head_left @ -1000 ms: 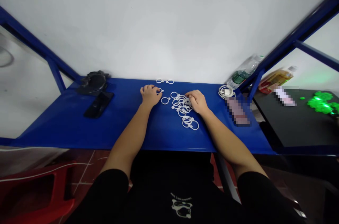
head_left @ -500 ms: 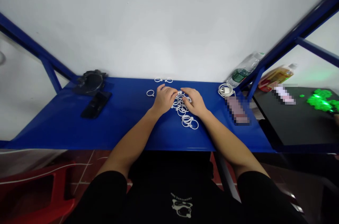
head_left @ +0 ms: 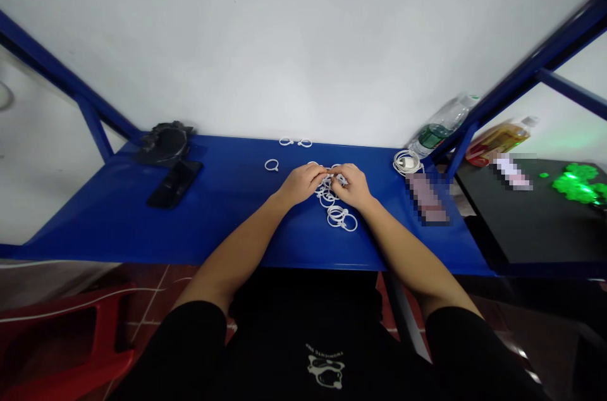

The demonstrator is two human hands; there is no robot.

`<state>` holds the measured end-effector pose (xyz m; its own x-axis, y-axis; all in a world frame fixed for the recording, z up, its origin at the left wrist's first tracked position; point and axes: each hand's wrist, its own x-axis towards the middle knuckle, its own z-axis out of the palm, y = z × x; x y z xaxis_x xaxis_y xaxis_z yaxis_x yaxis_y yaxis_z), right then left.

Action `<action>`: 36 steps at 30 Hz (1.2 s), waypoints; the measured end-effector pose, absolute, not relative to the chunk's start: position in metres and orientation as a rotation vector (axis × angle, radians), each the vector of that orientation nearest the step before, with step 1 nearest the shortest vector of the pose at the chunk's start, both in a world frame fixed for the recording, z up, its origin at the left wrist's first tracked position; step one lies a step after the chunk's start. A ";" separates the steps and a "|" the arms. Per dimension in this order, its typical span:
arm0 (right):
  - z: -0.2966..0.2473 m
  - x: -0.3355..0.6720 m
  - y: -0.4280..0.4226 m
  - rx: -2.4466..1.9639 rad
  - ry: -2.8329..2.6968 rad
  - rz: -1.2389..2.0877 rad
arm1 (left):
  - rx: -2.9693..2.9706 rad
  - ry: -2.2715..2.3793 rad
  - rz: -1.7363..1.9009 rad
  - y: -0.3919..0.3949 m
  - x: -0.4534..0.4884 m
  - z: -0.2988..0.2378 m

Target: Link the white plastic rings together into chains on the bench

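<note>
A pile of white plastic rings, each with a small knob or eyelet (head_left: 327,198), lies on the blue tabletop under and in front of my hands. My left hand (head_left: 300,185) is closed, thumb and fingers pinched at the far side of the pile. Its fingertips meet those of my right hand (head_left: 351,186), also pinched. A bit of a white ring (head_left: 330,174) shows between them; most of it is covered by fingers. Several rings overlap at the near end of the pile (head_left: 341,217). One single ring (head_left: 272,165) lies left of my left hand.
Two rings (head_left: 294,142) lie by the wall. A black phone (head_left: 174,184) and a crumpled black bag (head_left: 164,143) are on the left. On the right are a coiled white cable (head_left: 406,162), a plastic bottle (head_left: 434,132) and a blurred flat object (head_left: 427,198). Green pieces (head_left: 576,183) lie on a black table.
My left hand has shifted right and lowered its raised fingers. The fingertips of both hands have come together over the far side of the pile.
</note>
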<state>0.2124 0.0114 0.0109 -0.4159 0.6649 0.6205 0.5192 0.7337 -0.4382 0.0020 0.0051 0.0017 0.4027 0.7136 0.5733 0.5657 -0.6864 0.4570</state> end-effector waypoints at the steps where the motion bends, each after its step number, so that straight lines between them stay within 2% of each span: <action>1: 0.011 0.212 0.011 -0.881 -2.094 0.228 | 2.459 1.139 1.152 0.005 0.003 0.002; 13: 0.013 0.218 0.019 -0.746 -2.155 0.333 | 2.657 1.139 0.994 0.003 0.009 0.002; 27: 0.007 0.217 0.018 -0.793 -2.196 0.363 | 2.696 1.109 1.000 0.002 0.011 0.004; 33: 0.006 0.220 0.018 -0.879 -2.132 0.341 | 2.599 1.214 1.026 0.011 -0.004 0.008; 36: 0.006 0.223 0.021 -0.878 -2.123 0.353 | 2.502 1.425 1.035 0.023 -0.024 0.011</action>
<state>0.2235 0.0206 0.0061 -0.4437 0.6917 0.5698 0.4704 0.7209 -0.5089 -0.0239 0.0227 0.0108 0.3385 0.7882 0.5140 0.7328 -0.5635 0.3814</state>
